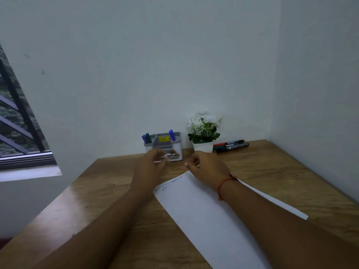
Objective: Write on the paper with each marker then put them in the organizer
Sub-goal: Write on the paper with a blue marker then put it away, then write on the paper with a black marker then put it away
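Paper (206,214) is lying under the right forearm. Left hand (150,165) and right hand (208,167) are hovering with fingers curled, but it's blurry and I can't tell what they're gripping. Organizer (177,150) is sitting just past the left hand, holding three markers (171,134). Loose markers (231,144) are lying beyond the right hand, behind the plant pot (203,147).

Just one view here: head camera above the desk's (272,171) near edge, angled forward and down, facing the organizer (177,149) at the far edge.
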`<state>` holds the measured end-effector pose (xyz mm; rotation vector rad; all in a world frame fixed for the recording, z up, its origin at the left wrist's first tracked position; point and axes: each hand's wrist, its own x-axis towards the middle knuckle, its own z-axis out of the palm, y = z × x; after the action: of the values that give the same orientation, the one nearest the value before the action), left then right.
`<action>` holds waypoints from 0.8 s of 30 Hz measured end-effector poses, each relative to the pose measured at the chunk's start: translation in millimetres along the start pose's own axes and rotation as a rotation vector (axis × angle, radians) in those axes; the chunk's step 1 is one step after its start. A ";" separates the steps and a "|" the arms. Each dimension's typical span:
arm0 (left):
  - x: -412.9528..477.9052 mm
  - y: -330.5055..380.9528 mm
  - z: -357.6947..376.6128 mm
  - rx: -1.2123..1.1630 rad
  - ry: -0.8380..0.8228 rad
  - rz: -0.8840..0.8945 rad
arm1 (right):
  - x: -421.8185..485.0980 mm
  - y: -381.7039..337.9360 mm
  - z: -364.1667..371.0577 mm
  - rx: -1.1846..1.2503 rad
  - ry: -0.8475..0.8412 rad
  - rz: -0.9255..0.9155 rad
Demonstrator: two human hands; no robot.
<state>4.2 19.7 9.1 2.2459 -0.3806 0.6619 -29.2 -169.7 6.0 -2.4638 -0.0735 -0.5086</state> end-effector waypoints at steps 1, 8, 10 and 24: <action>-5.2 -6.0 -3.5 0.030 -0.036 -0.027 | 1.4 -0.1 -1.1 -0.023 0.010 0.003; -9.0 -17.0 -8.6 0.172 -0.308 -0.065 | 30.4 19.3 -16.1 -0.228 0.033 0.227; -6.9 -16.9 -8.3 0.182 -0.344 -0.050 | 41.1 33.7 -28.7 -0.363 -0.083 0.270; 5.6 -27.9 -4.7 0.161 -0.431 -0.006 | 82.8 95.5 -36.3 -0.661 -0.153 0.161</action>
<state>19.9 41.6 -1.3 2.5411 -0.5446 0.2035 51.3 -273.6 10.2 -3.1145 0.2717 -0.2998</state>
